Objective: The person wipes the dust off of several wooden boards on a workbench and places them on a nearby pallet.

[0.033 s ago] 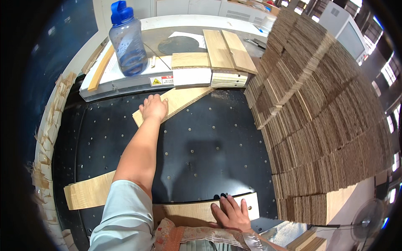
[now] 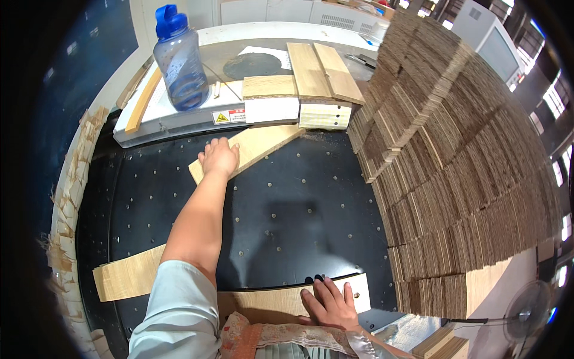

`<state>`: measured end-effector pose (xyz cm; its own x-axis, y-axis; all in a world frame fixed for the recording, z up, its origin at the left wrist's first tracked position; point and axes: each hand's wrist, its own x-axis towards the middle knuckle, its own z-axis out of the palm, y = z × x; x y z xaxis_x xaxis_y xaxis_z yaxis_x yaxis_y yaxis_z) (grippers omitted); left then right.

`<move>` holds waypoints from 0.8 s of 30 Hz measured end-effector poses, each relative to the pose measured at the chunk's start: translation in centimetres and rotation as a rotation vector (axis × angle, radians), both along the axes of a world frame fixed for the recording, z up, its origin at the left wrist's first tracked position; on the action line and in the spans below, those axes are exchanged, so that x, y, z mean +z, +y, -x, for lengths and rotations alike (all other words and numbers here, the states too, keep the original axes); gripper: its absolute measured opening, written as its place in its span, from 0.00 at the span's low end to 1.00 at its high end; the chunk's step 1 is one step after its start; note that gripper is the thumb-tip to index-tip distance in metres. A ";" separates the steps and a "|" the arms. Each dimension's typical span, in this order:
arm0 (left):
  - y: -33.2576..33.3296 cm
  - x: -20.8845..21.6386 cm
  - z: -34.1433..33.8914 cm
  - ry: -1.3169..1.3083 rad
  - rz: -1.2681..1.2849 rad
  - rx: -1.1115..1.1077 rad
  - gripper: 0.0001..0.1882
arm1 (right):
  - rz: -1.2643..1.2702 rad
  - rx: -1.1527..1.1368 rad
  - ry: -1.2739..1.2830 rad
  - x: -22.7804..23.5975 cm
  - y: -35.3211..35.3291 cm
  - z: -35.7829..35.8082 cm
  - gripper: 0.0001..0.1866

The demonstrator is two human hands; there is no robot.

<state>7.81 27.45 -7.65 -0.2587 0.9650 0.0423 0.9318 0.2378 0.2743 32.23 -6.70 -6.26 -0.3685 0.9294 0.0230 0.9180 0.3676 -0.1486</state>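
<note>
My left hand (image 2: 219,157) is closed over a light wooden board (image 2: 263,143), its fingers bent across the far edge. That board lies at a slant on the black studded table (image 2: 311,179), its right end against the machine's front. Close to my body, my right hand (image 2: 330,305) rests flat on a second wooden board (image 2: 269,299), fingers apart. A dark hole (image 2: 357,295) shows near this board's right end. Left of my left forearm, a third light board (image 2: 128,281) lies partly hidden by my sleeve.
A tall stack of brown boards (image 2: 454,161) walls the right side. Beyond the table, a blue-capped water bottle (image 2: 182,72) stands beside several stacked boards (image 2: 308,72). Taped, ragged edging (image 2: 69,197) runs along the left. A fan (image 2: 526,311) sits at lower right.
</note>
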 end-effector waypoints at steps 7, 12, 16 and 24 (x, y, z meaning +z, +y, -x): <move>-7.0 -0.5 -1.8 0.001 0.005 -0.172 0.22 | -0.100 -0.005 0.113 -1.5 -0.9 -0.3 0.29; -13.1 -0.4 -2.9 -0.026 0.033 -0.312 0.22 | -0.195 0.035 0.209 -1.2 -0.9 -0.7 0.29; -17.9 0.5 -4.0 -0.001 0.114 -0.389 0.22 | -0.136 0.045 0.349 -1.0 -1.1 -1.3 0.29; -24.4 4.6 2.2 -0.170 -0.378 -0.579 0.22 | -0.166 0.063 0.400 2.3 0.6 -0.3 0.31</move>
